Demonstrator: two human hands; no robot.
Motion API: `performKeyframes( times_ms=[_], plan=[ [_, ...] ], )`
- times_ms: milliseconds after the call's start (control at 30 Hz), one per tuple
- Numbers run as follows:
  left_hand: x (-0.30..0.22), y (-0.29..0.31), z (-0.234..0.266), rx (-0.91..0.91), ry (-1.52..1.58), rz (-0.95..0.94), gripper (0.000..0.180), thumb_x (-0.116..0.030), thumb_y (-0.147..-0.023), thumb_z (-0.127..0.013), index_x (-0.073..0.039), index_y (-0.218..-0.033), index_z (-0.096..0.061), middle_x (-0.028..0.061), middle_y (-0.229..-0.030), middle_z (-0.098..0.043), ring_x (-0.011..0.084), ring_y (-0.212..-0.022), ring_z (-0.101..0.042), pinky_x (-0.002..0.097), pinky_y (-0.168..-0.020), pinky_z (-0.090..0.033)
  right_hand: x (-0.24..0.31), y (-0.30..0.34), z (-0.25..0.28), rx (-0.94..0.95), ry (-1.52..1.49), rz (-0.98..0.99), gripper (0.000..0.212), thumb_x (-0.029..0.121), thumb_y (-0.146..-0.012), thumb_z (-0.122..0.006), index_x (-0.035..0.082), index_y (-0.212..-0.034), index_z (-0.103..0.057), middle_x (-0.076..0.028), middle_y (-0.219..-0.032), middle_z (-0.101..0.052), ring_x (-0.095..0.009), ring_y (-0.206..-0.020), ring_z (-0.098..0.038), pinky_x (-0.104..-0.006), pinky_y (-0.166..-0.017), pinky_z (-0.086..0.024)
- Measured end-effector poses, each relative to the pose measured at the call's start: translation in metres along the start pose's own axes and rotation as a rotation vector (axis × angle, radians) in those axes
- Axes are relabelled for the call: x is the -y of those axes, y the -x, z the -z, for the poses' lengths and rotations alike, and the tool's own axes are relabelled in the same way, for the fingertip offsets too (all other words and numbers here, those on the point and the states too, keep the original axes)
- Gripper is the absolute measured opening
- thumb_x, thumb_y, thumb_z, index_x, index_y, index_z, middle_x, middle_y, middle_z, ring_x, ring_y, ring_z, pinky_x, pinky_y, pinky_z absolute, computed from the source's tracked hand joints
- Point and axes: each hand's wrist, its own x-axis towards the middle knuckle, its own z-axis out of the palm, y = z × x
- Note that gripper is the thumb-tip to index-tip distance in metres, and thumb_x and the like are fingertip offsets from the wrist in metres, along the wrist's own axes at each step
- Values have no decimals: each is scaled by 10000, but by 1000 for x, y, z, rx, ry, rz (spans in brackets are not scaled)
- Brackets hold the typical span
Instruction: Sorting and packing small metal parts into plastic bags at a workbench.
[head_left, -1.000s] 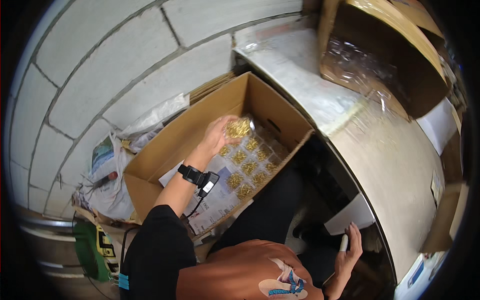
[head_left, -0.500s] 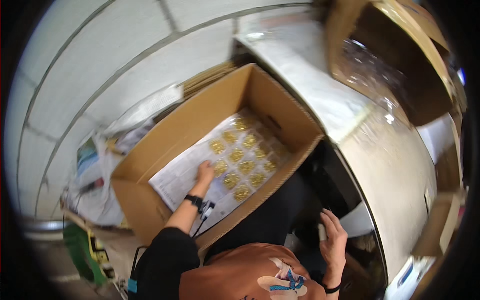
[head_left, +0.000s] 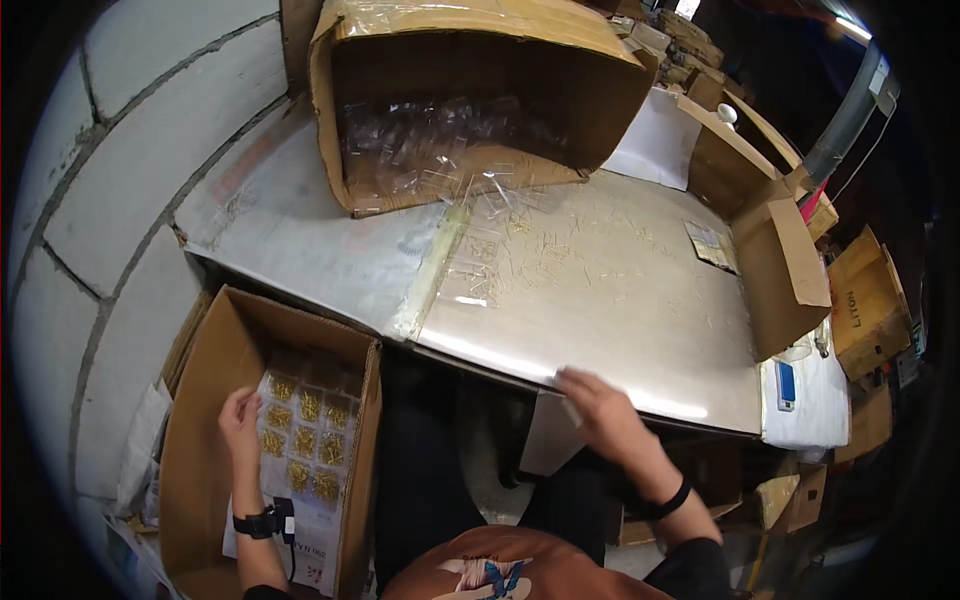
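Left hand (head_left: 240,418), fingers curled, touches gold-piece sheets (head_left: 303,437) in open brown cardboard box (head_left: 205,400); right hand (head_left: 598,410), fingers spread, at grey surface (head_left: 600,300) edge; none yet on surface

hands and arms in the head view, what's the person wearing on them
Both hands are bare, no gloves. The left hand has a black wrist strap carrying a small black boxy device. The right hand has a plain thin black band at the wrist. Forearms are uncovered; dark sleeves begin near the lower edge of the picture.

Single head view, looking steeply down
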Motion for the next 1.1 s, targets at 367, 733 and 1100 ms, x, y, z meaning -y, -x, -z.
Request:
performKeyframes(
  times_ms=[367, 733, 1100],
  plan=[
    [-154, -56, -307, 520, -521, -557, 388, -172, -814, -610, 33, -1131, -518, 177, -1154, -506, 347, -1066, -505, 413, -886, -423, -136, -258, -43, 144, 202, -119, 433, 278, -845, -520, 83, -1230, -496, -143, -1262, -495, -309, -1127, -512, -389, -891, -459],
    [-140, -122, -361, 532, -800, -551, 247, -206, -754, -658, 1, -843, -557, 148, -907, -597, 328, -859, -575, 398, -763, -461, -155, -139, 11, 314, 12, 28, 494, 283, -823, -564, 103, -1275, -481, -138, -1372, -405, -309, -1246, -410, -375, -974, -410],
    [-131, -142, -336, 504, -130, 151, 67, -104, -807, -583, -44, -829, -564, 53, -684, -607, 143, -536, -625, 201, -424, -451, -345, -227, 40, 164, 195, -909, 678, 508, -859, -477, 184, -1419, -276, -163, -1376, -396, -403, -1237, -406, -528, -1002, -358]
  ],
)
